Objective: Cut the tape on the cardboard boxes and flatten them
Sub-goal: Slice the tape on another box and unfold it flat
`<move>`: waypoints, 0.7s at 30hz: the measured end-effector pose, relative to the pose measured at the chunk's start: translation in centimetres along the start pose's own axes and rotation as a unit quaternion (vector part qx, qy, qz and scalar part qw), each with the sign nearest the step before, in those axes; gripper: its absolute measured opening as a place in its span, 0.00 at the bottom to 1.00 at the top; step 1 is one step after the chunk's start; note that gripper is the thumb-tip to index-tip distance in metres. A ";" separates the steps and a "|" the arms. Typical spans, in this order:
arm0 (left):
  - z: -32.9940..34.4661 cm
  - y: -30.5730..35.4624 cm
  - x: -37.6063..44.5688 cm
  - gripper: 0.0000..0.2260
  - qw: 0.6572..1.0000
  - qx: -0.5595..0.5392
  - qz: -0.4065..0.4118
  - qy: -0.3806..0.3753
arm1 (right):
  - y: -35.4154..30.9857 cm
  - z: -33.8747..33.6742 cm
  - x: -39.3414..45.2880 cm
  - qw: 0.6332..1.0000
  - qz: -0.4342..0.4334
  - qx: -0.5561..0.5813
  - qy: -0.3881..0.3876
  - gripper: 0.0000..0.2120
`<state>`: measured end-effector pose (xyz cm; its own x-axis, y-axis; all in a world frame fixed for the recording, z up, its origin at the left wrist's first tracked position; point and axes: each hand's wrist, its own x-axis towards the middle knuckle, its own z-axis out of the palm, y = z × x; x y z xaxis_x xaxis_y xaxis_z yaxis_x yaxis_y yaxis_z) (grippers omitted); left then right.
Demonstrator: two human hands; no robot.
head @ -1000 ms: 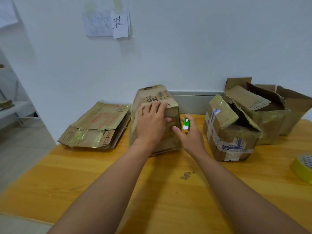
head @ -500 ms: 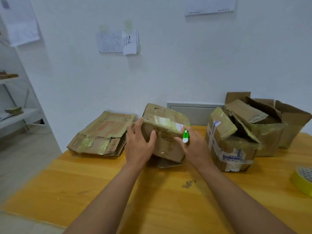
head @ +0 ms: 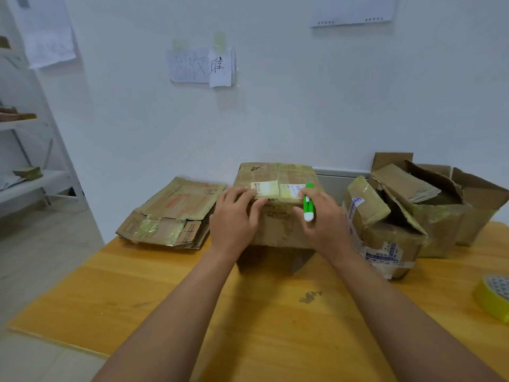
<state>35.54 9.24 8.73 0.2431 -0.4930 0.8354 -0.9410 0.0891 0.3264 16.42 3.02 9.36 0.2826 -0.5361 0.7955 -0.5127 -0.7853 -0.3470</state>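
- Since half a second ago you have turned the cardboard box (head: 276, 205) square-on, its labelled top now level toward you rather than tilted.
- Your left hand (head: 234, 219) rests on the box's near left corner, fingers fairly straight, thumb along the front edge.
- Your right hand (head: 321, 219) presses the right side of the box while gripping a green and white cutter (head: 308, 202) between thumb and fingers.
- That box sits at the middle back of the yellow wooden table (head: 248, 321); its near edge appears lifted, a shadow beneath.
- Flattened boxes (head: 170, 213) lie at the table's left back corner.
- Taped box (head: 382, 232) and opened boxes (head: 446, 199) stand at the right.
- A yellow tape roll (head: 494, 296) lies at the right edge.
- Behind is a white wall (head: 303, 106) with paper notes (head: 202, 66); a white shelf (head: 27, 180) stands left.
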 end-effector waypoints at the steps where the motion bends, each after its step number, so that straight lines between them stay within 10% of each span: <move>1: 0.0 0.2 0.2 0.18 1.000 -0.004 -0.007 0.009 | -0.1 -0.3 0.4 1.000 0.002 0.003 -0.002 0.16; 12: -0.1 0.3 1.0 0.20 0.998 0.057 0.009 0.019 | -0.9 -1.2 1.7 0.999 0.023 -0.029 0.026 0.11; 21: -0.4 -0.3 1.7 0.21 0.989 0.131 0.058 0.034 | -2.3 -1.7 3.4 0.991 0.057 -0.053 -0.113 0.26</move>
<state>36.34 8.69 10.26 0.1359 -0.4321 0.8915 -0.9902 -0.0889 0.1078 17.17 3.57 13.72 0.3861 -0.6841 0.6188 -0.6301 -0.6856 -0.3647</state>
